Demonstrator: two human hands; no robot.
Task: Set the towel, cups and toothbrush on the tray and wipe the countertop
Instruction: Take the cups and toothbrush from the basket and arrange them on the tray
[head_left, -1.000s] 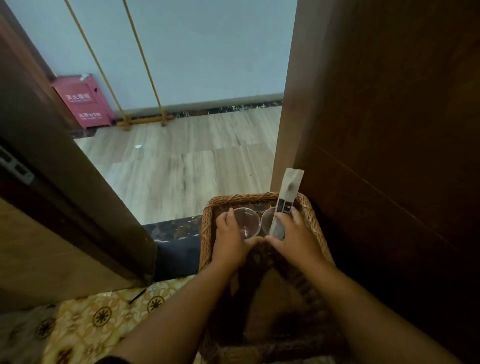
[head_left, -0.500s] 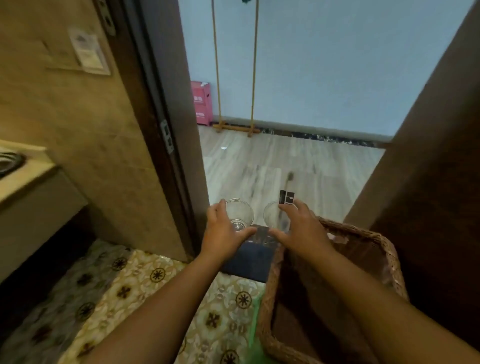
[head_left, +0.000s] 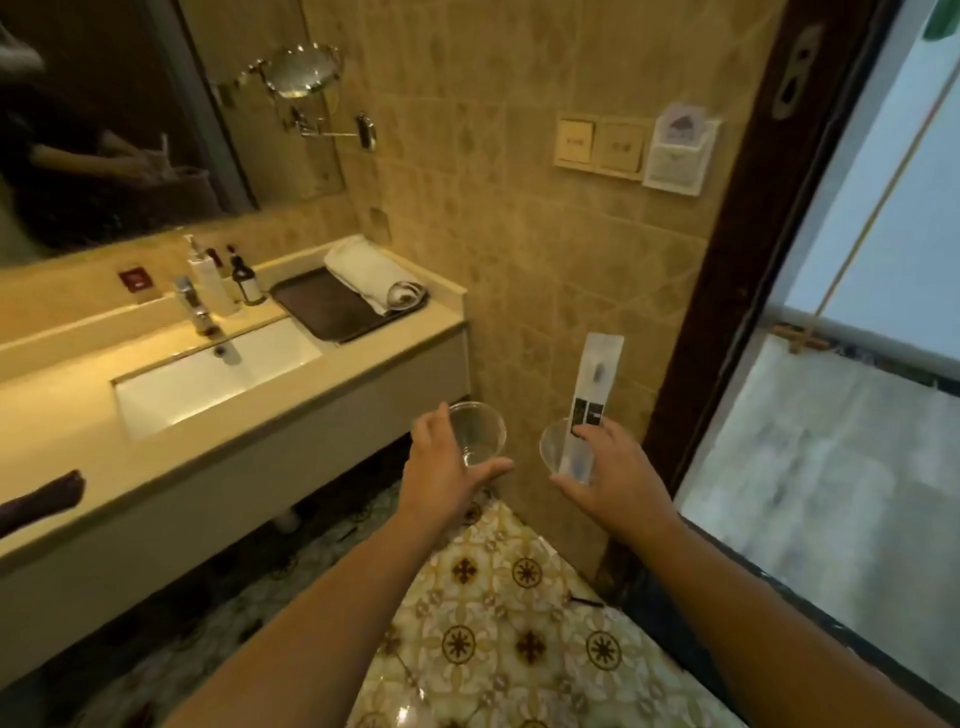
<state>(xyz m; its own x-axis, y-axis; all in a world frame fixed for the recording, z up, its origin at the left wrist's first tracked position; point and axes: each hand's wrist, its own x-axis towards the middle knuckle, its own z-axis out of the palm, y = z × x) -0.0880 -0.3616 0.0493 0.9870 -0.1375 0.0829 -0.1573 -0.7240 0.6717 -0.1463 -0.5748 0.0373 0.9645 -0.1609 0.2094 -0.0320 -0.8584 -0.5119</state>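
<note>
My left hand (head_left: 441, 478) holds a clear plastic cup (head_left: 480, 434) in front of the vanity. My right hand (head_left: 613, 473) grips a second clear cup (head_left: 553, 447) together with a wrapped toothbrush (head_left: 597, 379) that sticks up from it. A dark brown tray (head_left: 324, 306) lies at the right end of the beige countertop (head_left: 78, 410), up and to the left of my hands. A rolled white towel (head_left: 369, 275) rests on the tray's far right side.
A white sink basin (head_left: 208, 374) with a chrome tap (head_left: 195, 306) sits in the counter, with soap bottles (head_left: 223, 278) behind it. A mirror (head_left: 104, 119) hangs above. A dark cloth (head_left: 41, 499) lies at the counter's left edge. An open doorway (head_left: 857, 364) is on my right.
I have lifted both cups and the toothbrush out of the wicker basket and turned left from the doorway. The sink counter and tray have come into view.
</note>
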